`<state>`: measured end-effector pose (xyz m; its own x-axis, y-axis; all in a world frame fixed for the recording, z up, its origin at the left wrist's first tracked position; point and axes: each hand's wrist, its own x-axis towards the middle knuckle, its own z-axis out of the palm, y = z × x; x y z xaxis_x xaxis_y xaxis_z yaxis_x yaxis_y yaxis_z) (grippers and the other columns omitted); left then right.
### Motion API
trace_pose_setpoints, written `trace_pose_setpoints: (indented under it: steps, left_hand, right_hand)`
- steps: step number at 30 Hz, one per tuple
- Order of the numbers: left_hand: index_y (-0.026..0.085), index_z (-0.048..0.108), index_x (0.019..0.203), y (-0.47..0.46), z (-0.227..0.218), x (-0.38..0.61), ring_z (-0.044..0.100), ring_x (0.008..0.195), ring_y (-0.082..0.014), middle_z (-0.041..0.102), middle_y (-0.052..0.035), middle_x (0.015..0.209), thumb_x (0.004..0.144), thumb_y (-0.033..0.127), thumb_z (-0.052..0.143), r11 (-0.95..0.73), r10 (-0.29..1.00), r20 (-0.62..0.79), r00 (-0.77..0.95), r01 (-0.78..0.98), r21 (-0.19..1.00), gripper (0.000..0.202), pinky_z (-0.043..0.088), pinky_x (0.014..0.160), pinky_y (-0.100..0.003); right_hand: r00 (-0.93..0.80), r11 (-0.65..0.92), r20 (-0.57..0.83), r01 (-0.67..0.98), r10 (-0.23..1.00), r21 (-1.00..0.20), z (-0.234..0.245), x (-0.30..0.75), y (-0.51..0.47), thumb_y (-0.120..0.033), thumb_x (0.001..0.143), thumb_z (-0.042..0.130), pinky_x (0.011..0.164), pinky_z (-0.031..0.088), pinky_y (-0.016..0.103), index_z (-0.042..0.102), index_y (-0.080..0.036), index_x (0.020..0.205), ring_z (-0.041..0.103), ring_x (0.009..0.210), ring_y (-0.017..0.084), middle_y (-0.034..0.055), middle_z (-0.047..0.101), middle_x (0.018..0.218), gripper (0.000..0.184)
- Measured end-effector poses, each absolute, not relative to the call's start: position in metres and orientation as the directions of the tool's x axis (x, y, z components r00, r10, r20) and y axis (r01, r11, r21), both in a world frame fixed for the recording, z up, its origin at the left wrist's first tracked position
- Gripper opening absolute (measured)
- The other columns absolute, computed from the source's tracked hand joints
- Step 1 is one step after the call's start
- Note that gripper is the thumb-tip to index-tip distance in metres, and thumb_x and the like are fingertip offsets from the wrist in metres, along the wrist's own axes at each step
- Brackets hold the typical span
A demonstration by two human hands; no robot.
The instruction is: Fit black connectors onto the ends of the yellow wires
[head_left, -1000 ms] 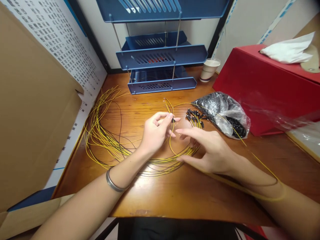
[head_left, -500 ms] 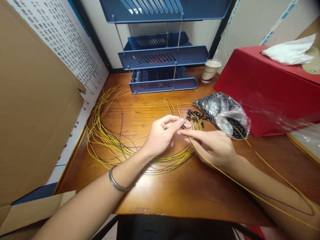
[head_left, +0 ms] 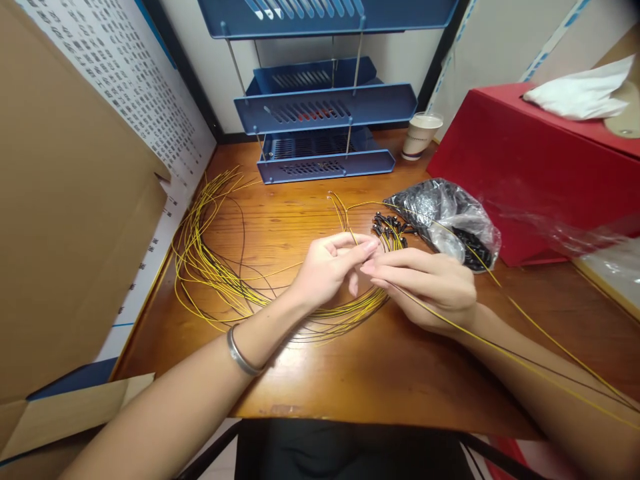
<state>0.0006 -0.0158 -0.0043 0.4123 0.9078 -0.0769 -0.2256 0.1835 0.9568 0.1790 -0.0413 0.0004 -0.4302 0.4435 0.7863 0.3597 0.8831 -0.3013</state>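
Note:
Close together over the table, my left hand (head_left: 327,270) and my right hand (head_left: 433,287) both have their fingers closed in a pinch. A thin yellow wire (head_left: 450,323) with a dark wire beside it runs from my right fingertips over the right forearm. A short yellow end sticks up past my left thumb and forefinger; any small part between those fingertips is hidden. Behind the right hand lie several black connectors (head_left: 385,223) on wire ends. They belong to a loose coil of yellow and dark wires (head_left: 200,267) that curves left behind my hands.
A clear plastic bag of small black parts (head_left: 450,220) lies at the right, before a red tissue box (head_left: 540,180). Behind stand a paper cup (head_left: 421,137) and a blue tiered tray rack (head_left: 325,167). Cardboard (head_left: 75,200) borders the left side of the wooden table (head_left: 360,387).
The small black piece seen between my fingertips is now hidden. My right fingers have drawn together into a pinch, and the yellow and dark wires behind them run closer together.

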Motion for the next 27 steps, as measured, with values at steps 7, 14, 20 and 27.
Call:
trace_pose_setpoints:
  steps: [7, 14, 20, 27]
  left_hand:
    - [0.015, 0.064, 0.103, -0.009, -0.009, -0.002, 0.054, 0.036, -0.0039, 0.079, -0.0076, 0.092, 0.083, 0.041, 0.076, 0.138, 0.932, -0.042, 0.36, -0.246, 0.959, 0.034, 0.041, 0.037, -0.016]
    - [0.015, 0.063, 0.099, -0.015, -0.002, 0.0, 0.055, 0.038, -0.0049, 0.077, -0.0038, 0.084, 0.08, 0.041, 0.078, 0.107, 0.925, -0.005, 0.38, -0.247, 0.963, 0.035, 0.041, 0.036, -0.016]
    - [0.015, 0.064, 0.104, -0.012, -0.004, 0.001, 0.055, 0.041, -0.0038, 0.078, -0.0053, 0.087, 0.081, 0.042, 0.077, 0.095, 0.932, -0.001, 0.363, -0.24, 0.966, 0.038, 0.04, 0.039, -0.015]
    - [0.013, 0.075, 0.094, -0.011, -0.001, -0.003, 0.061, 0.058, -0.0081, 0.077, -0.0079, 0.084, 0.081, 0.046, 0.075, 0.102, 0.92, -0.031, 0.391, -0.16, 0.982, 0.035, 0.044, 0.049, -0.017]
  right_hand:
    - [-0.428, 0.893, 0.798, 0.344, 0.424, -0.29, 0.007, 0.173, -0.048, -0.006, 0.085, 0.066, 0.054, 0.053, 0.02, 0.075, -0.024, 0.098, 0.07, 0.065, 0.012, 0.0026, 0.076, 0.08, 0.024]
    - [-0.419, 0.837, 0.778, 0.494, 0.468, -0.237, -0.001, 0.177, -0.048, -0.027, 0.077, 0.084, 0.074, 0.06, 0.029, 0.07, -0.022, 0.115, 0.072, 0.088, 0.021, 0.0104, 0.075, 0.102, 0.041]
    - [-0.484, 0.833, 0.715, 0.49, 0.505, -0.256, -0.004, 0.178, -0.043, -0.02, 0.085, 0.075, 0.074, 0.06, 0.026, 0.069, -0.02, 0.113, 0.075, 0.084, 0.018, 0.0067, 0.078, 0.098, 0.028]
    - [-0.361, 0.827, 0.793, 0.481, 0.49, -0.292, -0.003, 0.174, -0.043, -0.002, 0.084, 0.069, 0.07, 0.06, 0.02, 0.073, -0.018, 0.109, 0.076, 0.076, 0.015, 0.0038, 0.08, 0.096, 0.03]
